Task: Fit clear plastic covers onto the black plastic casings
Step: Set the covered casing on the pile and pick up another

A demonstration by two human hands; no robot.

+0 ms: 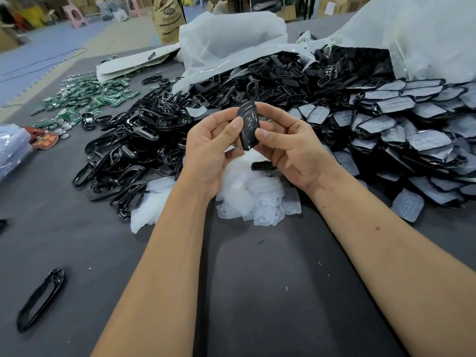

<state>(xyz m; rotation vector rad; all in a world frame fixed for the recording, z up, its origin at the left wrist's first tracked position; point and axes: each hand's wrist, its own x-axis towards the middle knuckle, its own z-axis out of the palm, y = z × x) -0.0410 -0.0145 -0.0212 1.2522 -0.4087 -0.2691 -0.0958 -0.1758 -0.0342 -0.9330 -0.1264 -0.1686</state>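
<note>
Just one camera here, strapped on the person's head, wide-angle, pointing forward and down over the dark grey cloth-covered table (257,292). Both bare forearms run up from the bottom edge, so it sits really close to the work, hands about mid-frame. Edges bend a bit from the lens. Further off it catches the heap of black plastic casings (144,140) mid-table and, along the top, the blue foam-mat floor (38,55) beyond.
</note>
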